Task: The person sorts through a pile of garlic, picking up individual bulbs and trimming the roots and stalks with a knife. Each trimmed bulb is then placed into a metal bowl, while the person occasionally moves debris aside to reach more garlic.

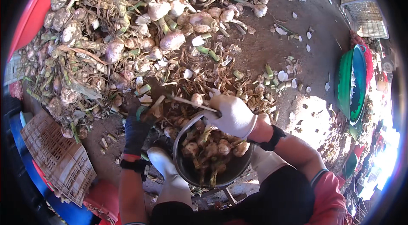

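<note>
My left hand (pixel 138 129), in a dark glove, is closed around a garlic stalk (pixel 158 103) whose cut-looking end points up and right; the rest is hidden by the fingers. My right hand (pixel 231 116), in a white glove, grips a thin, straight knife-like tool (pixel 193 103) that reaches left toward the stalk. Below the right hand, a round metal basin (pixel 177 161) rests between my knees. Inside it lie several trimmed garlic bulbs (pixel 224 146) with bits of stalk. A big heap of garlic (pixel 114 50) with stalks on fills the ground ahead and left.
Dry peelings and cut stalks (pixel 250 86) litter the ground in front of the basin. A woven basket (pixel 57 150) leans at the left, near a red tub (pixel 102 201). At the right stands a green basin (pixel 346 80), with a pale crate (pixel 364 14) farther back.
</note>
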The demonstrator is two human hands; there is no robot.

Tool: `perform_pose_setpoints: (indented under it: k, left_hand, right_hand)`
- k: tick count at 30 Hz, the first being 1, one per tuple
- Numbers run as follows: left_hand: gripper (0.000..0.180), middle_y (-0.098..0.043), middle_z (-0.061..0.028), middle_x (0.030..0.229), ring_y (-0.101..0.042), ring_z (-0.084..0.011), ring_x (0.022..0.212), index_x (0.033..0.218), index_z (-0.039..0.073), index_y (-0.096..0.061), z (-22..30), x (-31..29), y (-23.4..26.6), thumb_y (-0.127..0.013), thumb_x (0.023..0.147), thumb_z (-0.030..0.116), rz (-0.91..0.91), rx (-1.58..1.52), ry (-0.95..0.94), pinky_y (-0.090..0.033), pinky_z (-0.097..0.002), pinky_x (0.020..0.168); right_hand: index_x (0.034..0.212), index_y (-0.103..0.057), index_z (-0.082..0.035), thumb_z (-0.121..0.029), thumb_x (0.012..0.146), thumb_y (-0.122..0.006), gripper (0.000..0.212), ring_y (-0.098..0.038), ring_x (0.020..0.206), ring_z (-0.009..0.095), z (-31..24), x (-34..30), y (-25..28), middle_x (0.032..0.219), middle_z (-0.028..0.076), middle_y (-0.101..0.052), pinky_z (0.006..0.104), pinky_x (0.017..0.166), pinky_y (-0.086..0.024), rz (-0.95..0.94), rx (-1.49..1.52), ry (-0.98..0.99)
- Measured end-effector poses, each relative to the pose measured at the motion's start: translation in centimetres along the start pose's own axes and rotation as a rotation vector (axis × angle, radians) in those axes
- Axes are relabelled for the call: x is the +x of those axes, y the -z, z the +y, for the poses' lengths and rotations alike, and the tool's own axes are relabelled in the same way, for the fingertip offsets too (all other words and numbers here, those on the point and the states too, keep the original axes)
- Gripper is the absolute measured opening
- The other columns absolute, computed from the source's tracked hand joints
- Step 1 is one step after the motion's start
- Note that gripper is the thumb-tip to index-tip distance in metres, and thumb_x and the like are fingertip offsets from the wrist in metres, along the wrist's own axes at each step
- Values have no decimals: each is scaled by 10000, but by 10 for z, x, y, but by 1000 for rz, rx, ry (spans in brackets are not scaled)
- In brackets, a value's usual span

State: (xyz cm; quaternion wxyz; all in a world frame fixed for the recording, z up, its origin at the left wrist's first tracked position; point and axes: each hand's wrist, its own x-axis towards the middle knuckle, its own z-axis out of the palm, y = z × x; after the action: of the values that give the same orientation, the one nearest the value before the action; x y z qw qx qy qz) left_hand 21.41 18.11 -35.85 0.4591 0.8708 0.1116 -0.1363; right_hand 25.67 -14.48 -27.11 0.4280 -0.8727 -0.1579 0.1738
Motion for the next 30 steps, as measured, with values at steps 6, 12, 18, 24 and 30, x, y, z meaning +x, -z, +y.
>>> perform_pose_setpoints:
  k: [6, 12, 18, 24, 30]
  left_hand:
    - [288, -653, -61, 963, -617, -119, 803, 1083, 4, -594, 115, -12, -36, -679, 815, 68, -246, -602, 187, -512, -262, 719]
    - [447, -625, -40, 954, -598, -116, 797, 1239, 25, -531, 146, -7, -27, -662, 825, 126, -208, -624, 236, -508, -266, 715]
    - [714, -545, -104, 1202, -589, -204, 1018, 1333, 38, -459, 156, -18, -39, -808, 725, 169, -390, -590, 135, -502, -343, 878]
    - [697, -574, -113, 1122, -596, -236, 995, 1247, 30, -491, 129, -10, -33, -836, 700, 290, -344, -247, -133, -508, -365, 860]
    - [575, -559, -99, 1163, -601, -231, 996, 1252, 85, -500, 127, -21, -43, -776, 779, 260, -293, 177, -459, -506, -385, 845]
  right_hand:
    - [796, -596, -49, -233, 846, -603, 191, -618, 651, 342, 10, 4, 5, 668, 147, -572, 424, 607, -502, -2, -81, -2]
    - [788, -616, -24, -217, 851, -587, 205, -609, 679, 382, 0, 6, 17, 690, 185, -595, 449, 625, -486, 22, 149, -185]
    - [758, -601, -20, -204, 824, -622, 196, -611, 672, 384, -8, 5, 8, 681, 183, -585, 448, 613, -486, 102, 158, -27]
    - [777, -601, -27, -195, 805, -631, 172, -613, 680, 367, -17, -3, 21, 689, 173, -583, 442, 610, -492, 6, 60, -1]
    - [834, -597, -46, -174, 753, -644, 158, -621, 718, 338, -15, -5, 16, 768, 145, -585, 414, 634, -500, -34, -92, 120]
